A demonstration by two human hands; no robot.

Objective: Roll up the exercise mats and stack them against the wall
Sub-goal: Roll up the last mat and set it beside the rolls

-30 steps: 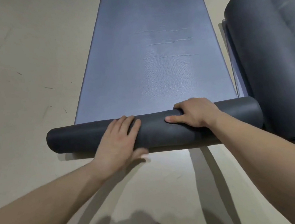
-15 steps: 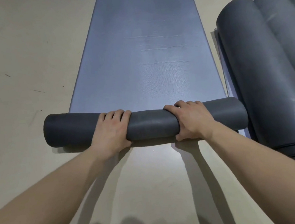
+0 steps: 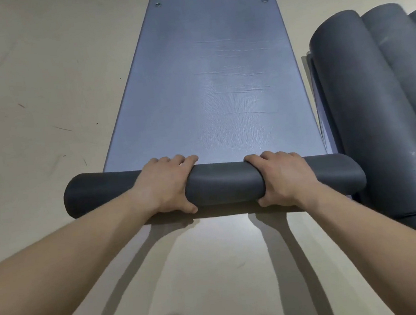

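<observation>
1. While the beige floor is filling the whole view, a grey-blue exercise mat is lying flat on it and stretching away from the person
2. To the right of it, three rolled mats are lying lengthwise on the floor, side by side and pressing against one another
3. At the near end, the mat's rolled part is lying crosswise as a dark grey tube, joining the flat stretch along its far side; its right end is sitting just beside the nearest rolled mat, and I cannot tell whether they are touching
4. The left hand is gripping the tube left of its middle, fingers curling over the top and thumb hooking under the near side
5. The right hand is gripping it right of the middle in the same way, well apart from the left
6. Two small metal eyelets are sitting in the mat's far corners
</observation>
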